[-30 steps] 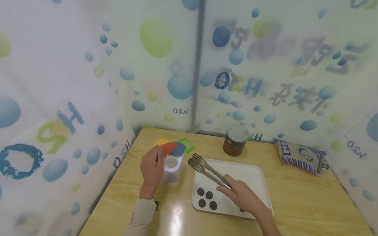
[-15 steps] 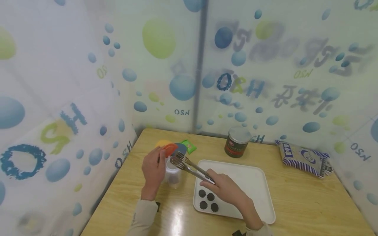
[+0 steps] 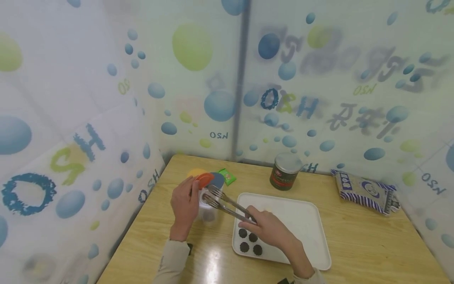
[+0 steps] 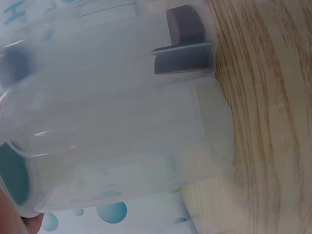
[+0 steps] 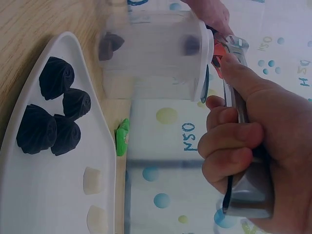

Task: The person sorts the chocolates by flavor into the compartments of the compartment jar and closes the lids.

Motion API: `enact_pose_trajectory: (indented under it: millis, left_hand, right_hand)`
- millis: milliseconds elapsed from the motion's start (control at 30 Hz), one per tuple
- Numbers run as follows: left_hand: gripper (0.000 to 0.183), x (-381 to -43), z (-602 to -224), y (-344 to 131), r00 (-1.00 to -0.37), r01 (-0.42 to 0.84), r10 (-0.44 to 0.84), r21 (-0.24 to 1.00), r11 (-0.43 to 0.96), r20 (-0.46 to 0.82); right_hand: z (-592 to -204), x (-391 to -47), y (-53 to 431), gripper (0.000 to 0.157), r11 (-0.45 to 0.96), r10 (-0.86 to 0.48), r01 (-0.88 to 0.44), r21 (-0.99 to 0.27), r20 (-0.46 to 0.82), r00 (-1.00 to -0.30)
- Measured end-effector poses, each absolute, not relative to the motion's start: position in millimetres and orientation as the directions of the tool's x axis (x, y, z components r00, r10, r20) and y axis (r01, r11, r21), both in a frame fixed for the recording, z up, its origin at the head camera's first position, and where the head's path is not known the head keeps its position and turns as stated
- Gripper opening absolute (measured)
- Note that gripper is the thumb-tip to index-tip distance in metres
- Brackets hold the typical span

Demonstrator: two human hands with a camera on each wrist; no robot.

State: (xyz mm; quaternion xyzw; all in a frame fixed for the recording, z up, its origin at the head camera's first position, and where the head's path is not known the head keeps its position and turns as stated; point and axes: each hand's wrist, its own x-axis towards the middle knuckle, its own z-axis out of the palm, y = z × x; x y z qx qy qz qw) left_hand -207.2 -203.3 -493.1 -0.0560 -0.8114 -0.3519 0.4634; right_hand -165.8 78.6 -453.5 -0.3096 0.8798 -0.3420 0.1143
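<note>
My left hand (image 3: pixel 184 203) holds up the orange lid (image 3: pixel 204 180) of a clear plastic canister (image 3: pixel 209 216). Blue (image 3: pixel 218 179) and yellow (image 3: pixel 196 172) lids show behind it. My right hand (image 3: pixel 271 228) grips metal tongs (image 3: pixel 232 211), their slotted tips spread over the canister's mouth. Just inside that mouth, a blurred dark piece (image 5: pixel 191 45) appears clear of the bottom. Other dark pieces (image 4: pixel 185 48) lie at the canister's bottom in the left wrist view. Several black swirled pieces (image 5: pixel 56 78) sit on the white tray (image 3: pixel 301 236).
A dark espresso tin (image 3: pixel 283 173) stands behind the tray, with a striped bag (image 3: pixel 365 190) to its right. Beside the canister lies a small green packet (image 3: pixel 227 176). Two pale pieces (image 5: pixel 92 181) are on the tray in the right wrist view. Printed curtains border the table.
The tongs have moved left from above the tray to the canister's mouth, and their tips have spread apart. My left hand keeps the orange lid raised.
</note>
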Motion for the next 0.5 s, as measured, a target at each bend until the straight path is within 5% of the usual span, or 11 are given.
enact_pose_trajectory:
  millis: [500]
  left_hand:
    - [0.018,-206,-492,-204,-0.578,0.409,-0.234,0.526,0.746,0.782]
  right_hand:
    - [-459,-156,96,0.046,0.685,-0.515,-0.391,-0.615,-0.03,-0.856]
